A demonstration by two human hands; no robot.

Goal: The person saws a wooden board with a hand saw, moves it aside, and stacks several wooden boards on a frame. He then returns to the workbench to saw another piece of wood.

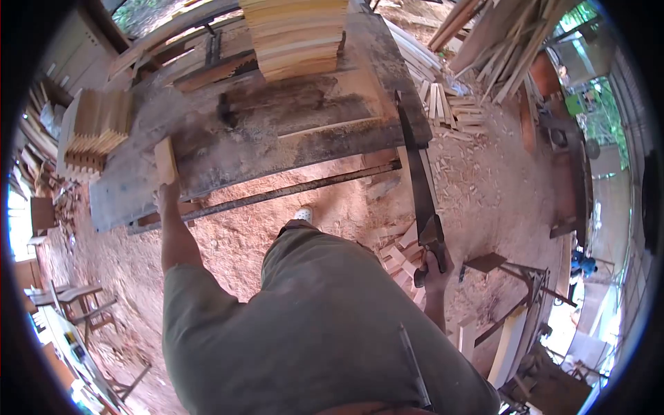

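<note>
My left hand is closed on the near end of a short, pale wooden board, at the left part of a worn worktable. The board lies over the dusty tabletop. On the right, beyond the table's near edge, my right hand wraps round the black handle of a long dark bar. This bar runs from the table's right side back toward me; its exact kind I cannot make out. A small dark upright piece stands on the tabletop between the two hands.
A tall stack of pale boards stands at the table's back, and a stack with notched ends at its left. A metal rail runs below the near edge. Wood offcuts and shavings litter the ground. A chair stands lower left.
</note>
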